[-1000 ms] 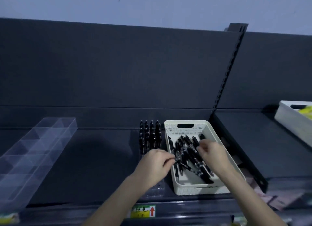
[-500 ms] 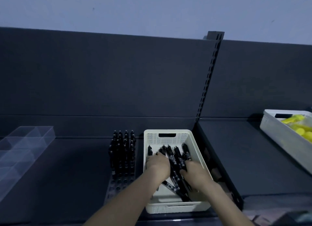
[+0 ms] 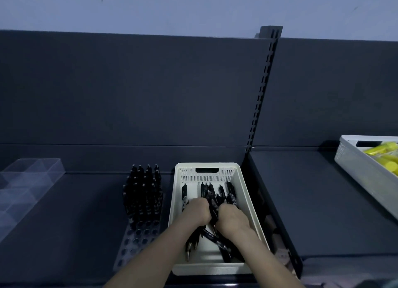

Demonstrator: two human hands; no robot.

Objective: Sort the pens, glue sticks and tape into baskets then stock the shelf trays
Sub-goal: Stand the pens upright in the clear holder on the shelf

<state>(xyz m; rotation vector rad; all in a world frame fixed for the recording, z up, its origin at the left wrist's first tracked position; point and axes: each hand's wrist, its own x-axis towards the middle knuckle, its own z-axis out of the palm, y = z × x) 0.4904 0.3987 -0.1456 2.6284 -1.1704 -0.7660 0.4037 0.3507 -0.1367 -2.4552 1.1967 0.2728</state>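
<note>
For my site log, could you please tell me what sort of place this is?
Likely a shop's stationery aisle: slotted shelf upright, a display rack of standing pens, and a white basket of loose pens.

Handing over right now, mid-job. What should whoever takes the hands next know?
Left hand: inside the white basket, gripping a bundle of black pens.
Right hand: beside it, gripping the same bundle.
Pen rack, left of the basket: back rows hold upright pens, front holes are unfilled.
Clear divided tray far left; second basket with yellow items at right.
Left to do: stand the basket's pens in the rack. Tape is not in view.
</note>
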